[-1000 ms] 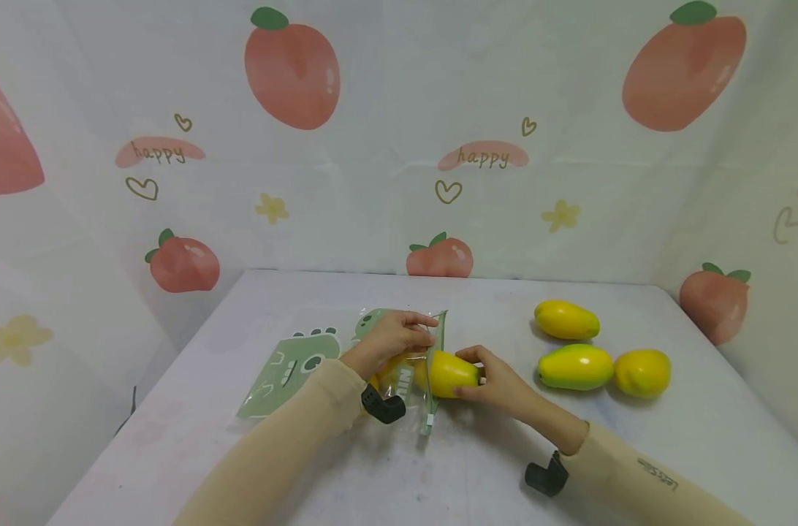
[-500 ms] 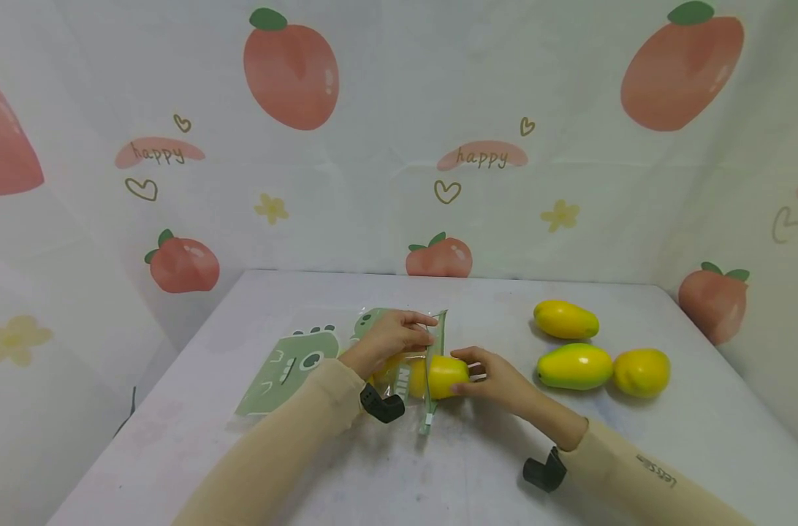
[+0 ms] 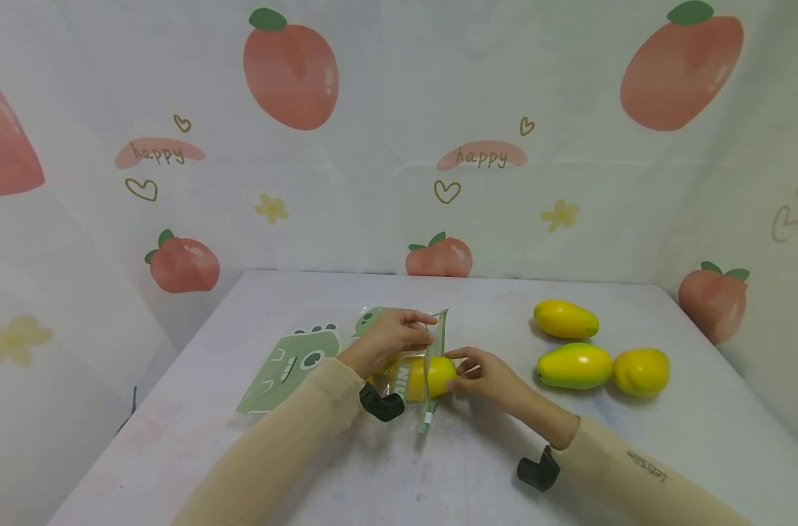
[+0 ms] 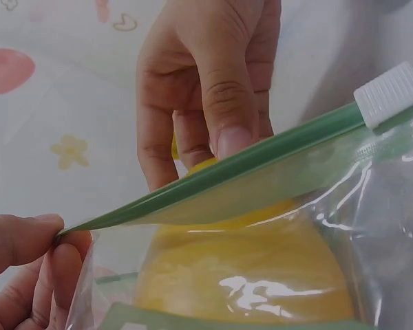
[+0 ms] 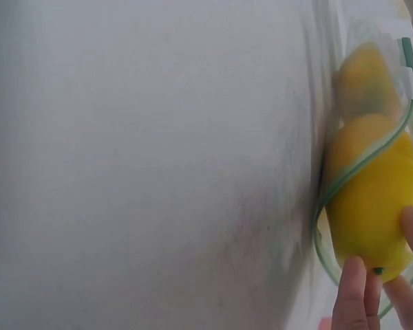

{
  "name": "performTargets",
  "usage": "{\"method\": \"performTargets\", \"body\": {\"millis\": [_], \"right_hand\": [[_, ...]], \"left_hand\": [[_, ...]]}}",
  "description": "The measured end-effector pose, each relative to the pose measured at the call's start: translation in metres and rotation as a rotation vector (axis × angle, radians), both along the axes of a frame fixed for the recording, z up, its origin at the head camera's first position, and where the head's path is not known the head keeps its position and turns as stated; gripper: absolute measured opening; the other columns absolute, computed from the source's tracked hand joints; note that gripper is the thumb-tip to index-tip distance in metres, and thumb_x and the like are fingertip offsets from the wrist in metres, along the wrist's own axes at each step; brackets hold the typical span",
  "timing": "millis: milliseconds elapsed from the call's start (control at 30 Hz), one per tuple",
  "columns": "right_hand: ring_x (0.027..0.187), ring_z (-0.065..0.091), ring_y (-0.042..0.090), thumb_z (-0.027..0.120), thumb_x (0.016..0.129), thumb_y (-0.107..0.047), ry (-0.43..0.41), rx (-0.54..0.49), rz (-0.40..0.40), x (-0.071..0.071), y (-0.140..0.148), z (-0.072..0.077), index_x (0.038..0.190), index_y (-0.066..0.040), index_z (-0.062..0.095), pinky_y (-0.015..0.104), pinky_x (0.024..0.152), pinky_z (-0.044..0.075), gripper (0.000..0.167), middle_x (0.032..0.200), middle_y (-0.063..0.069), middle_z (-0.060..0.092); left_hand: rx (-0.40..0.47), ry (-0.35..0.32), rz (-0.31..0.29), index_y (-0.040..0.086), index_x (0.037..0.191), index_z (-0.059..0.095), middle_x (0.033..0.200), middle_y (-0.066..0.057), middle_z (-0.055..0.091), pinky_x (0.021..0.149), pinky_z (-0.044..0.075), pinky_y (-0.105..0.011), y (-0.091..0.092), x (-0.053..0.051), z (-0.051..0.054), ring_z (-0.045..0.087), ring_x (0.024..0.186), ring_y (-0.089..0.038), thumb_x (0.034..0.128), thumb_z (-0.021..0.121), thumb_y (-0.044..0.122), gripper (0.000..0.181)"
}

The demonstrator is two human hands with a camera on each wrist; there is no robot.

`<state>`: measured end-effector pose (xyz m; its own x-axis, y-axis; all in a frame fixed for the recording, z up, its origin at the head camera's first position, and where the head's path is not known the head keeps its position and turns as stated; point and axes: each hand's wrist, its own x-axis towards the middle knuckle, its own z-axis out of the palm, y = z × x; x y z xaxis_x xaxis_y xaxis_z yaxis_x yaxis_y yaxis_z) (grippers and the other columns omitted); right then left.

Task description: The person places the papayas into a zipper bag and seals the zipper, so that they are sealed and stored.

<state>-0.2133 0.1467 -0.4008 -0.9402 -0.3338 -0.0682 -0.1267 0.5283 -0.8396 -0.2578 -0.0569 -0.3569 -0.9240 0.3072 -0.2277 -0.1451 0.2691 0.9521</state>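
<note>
A clear zip bag with green print (image 3: 282, 376) lies on the table, its green-edged mouth facing right. My left hand (image 3: 389, 340) pinches the upper edge of that mouth; the left wrist view shows thumb and finger on the green strip (image 4: 193, 185). A yellow mango-like fruit (image 3: 441, 376) is mostly inside the bag, its end sticking out. My right hand (image 3: 494, 376) has its fingertips on this end. In the right wrist view the fingers (image 5: 353, 289) touch the fruit (image 5: 378, 213) around its tip, and another yellow fruit (image 5: 366, 82) shows deeper in the bag.
Three more yellow fruits stand to the right on the white table (image 3: 491, 467): one at the back (image 3: 566, 319), a greenish one (image 3: 575, 367) and a rounder one (image 3: 642, 372) beside it. A fruit-print cloth (image 3: 373, 204) hangs behind.
The fruit has moved left, deeper into the bag, with my right hand following it. My left hand has stayed at the bag's mouth. The three fruits on the right have not moved.
</note>
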Motion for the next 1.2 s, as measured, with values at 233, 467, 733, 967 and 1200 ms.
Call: {"method": "performTargets", "body": {"millis": [233,467,733,967,1200], "right_hand": [[0.088,0.064,0.019,0.076,0.083,-0.015,-0.041,0.016,-0.054,0.002,-0.006,-0.001,0.115,-0.001,0.062,0.037,0.086,0.055,0.038,0.094,0.006,0.065],[0.080,0.062,0.016,0.076,0.082,-0.013,-0.032,0.010,-0.048,0.004,-0.010,-0.001,0.110,0.001,0.062,0.031,0.076,0.054,0.034,0.087,0.005,0.065],[0.075,0.061,0.015,0.070,0.087,-0.010,-0.031,-0.049,0.042,0.005,-0.011,-0.002,0.114,0.004,0.062,0.026,0.069,0.050,0.032,0.084,0.006,0.067],[0.077,0.062,0.013,0.067,0.089,-0.008,-0.031,-0.073,0.091,0.005,-0.011,-0.002,0.115,0.006,0.062,0.026,0.073,0.053,0.030,0.087,0.008,0.069],[0.080,0.063,0.013,0.066,0.090,-0.009,-0.043,-0.093,0.131,0.006,-0.014,0.000,0.117,0.007,0.063,0.028,0.076,0.055,0.032,0.093,0.012,0.070]], "left_hand": [[-0.006,-0.003,0.004,0.002,0.124,0.064,0.090,-0.007,0.064,0.090,0.055,-0.032,0.000,0.001,0.000,0.065,0.083,-0.016,0.0891,0.067,0.005,0.035],[-0.004,-0.001,0.007,0.003,0.123,0.064,0.090,-0.007,0.064,0.089,0.056,-0.031,0.000,0.001,0.001,0.065,0.083,-0.015,0.0891,0.067,0.005,0.034],[-0.005,0.005,0.002,0.002,0.122,0.064,0.090,-0.007,0.064,0.088,0.056,-0.030,0.000,0.000,0.000,0.066,0.083,-0.014,0.0890,0.067,0.006,0.034],[-0.016,0.009,-0.002,0.003,0.123,0.064,0.091,-0.007,0.065,0.088,0.056,-0.030,0.000,0.000,-0.001,0.065,0.083,-0.015,0.0890,0.068,0.007,0.034],[-0.040,0.011,-0.004,0.005,0.122,0.066,0.089,-0.006,0.067,0.086,0.056,-0.029,0.000,-0.001,0.000,0.065,0.081,-0.014,0.0876,0.069,0.008,0.035]]}}
